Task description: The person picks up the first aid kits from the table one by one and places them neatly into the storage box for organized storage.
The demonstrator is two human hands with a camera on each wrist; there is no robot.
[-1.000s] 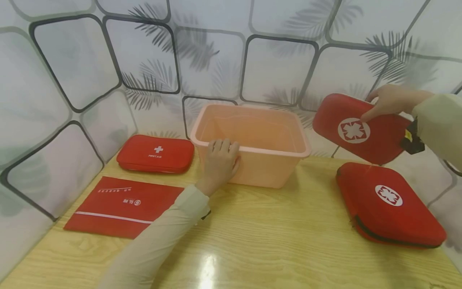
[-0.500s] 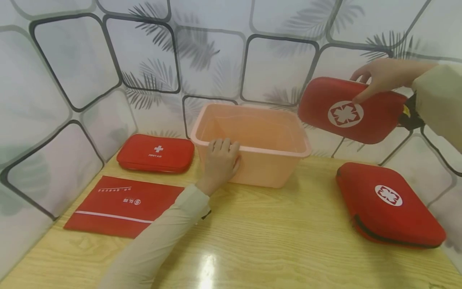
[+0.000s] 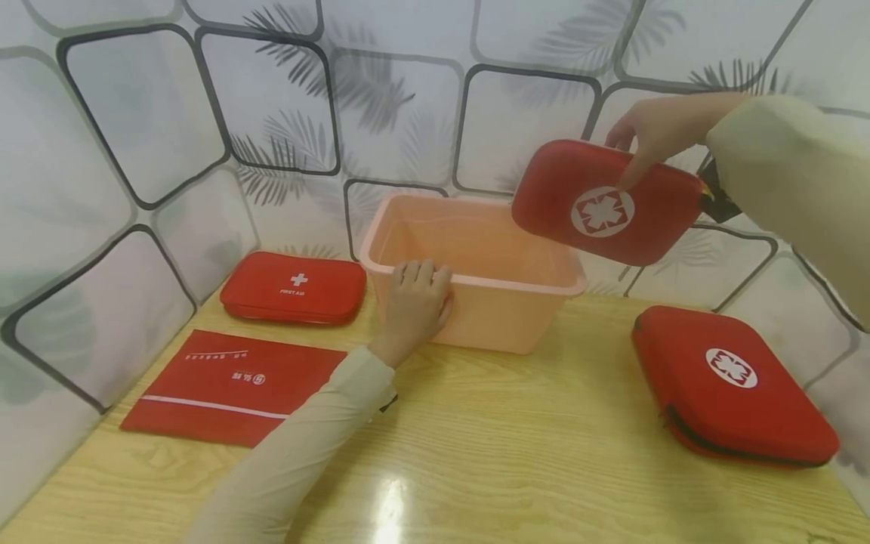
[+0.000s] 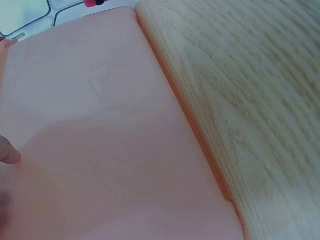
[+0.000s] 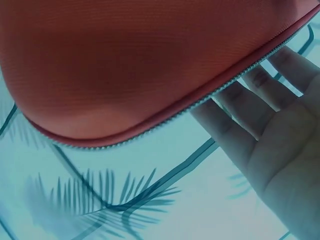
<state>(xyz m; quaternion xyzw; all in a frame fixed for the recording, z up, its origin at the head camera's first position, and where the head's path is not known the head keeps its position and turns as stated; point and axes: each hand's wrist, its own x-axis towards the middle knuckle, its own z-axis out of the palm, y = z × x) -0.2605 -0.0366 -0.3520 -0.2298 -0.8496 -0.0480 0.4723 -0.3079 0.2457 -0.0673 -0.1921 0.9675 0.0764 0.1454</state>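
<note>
A red first-aid case with a white round emblem hangs from my right hand, which pinches its upper edge, thumb on the front and fingers behind. The case is tilted in the air, its left end in front of the right back rim of a peach plastic bin. In the right wrist view the zipped edge of the case lies against my fingers. My left hand grips the bin's front rim, fingers hooked over it. The left wrist view shows the bin's outer wall and my thumb on it.
A larger red first-aid case lies on the wooden table at right. Left of the bin sit a flat red case marked FIRST AID and a flat red pouch, partly under my left arm. A patterned wall stands behind.
My right hand has carried the red case up and leftward, from above the larger case to the bin's right side. My left hand stays on the bin's rim.
</note>
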